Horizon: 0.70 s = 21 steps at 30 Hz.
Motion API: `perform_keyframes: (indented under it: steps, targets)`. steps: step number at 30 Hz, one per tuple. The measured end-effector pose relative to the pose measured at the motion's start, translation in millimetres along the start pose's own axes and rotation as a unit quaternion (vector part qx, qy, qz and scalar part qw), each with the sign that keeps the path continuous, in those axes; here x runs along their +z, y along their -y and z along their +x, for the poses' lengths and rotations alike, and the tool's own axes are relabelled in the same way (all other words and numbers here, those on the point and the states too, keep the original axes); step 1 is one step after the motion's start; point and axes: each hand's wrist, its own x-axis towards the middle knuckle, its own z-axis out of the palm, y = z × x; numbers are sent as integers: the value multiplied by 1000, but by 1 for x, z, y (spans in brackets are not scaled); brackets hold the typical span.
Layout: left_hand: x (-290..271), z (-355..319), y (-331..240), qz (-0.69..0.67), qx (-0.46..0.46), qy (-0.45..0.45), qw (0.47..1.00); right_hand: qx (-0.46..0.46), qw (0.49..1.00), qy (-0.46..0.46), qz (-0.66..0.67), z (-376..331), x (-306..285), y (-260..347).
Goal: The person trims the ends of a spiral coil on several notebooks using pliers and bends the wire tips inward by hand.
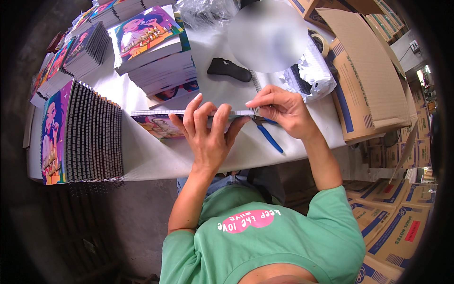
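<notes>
My left hand [208, 130] grips a spiral-bound notebook [156, 122] with a colourful cover, held on edge over the white table [156, 156]. Its fingers curl over the top edge. My right hand [281, 111] pinches the notebook's right end at the wire binding and also holds blue-handled pliers [270, 137], whose handles point down to the right.
Stacks of colourful spiral notebooks [92, 137] stand at the left and further back [151, 47]. A black handheld tool [229, 69] lies behind the hands. Bundled wire coils in white wrap [312, 71] and cardboard boxes [369, 80] fill the right side.
</notes>
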Motion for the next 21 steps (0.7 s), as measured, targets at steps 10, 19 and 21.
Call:
perform_keyframes:
  steps: [10,19,21]
  targets:
    - [-1,3,-2,-20,-3,-15,1000,23,998,9,-58,7,-3,7]
    - [-6,7,1,-28,-8,24,999,-7,989,90,-115,7,-12,19]
    - [-4,8,2,-20,3,19,1000,56,986,89,-129,5,-10,24]
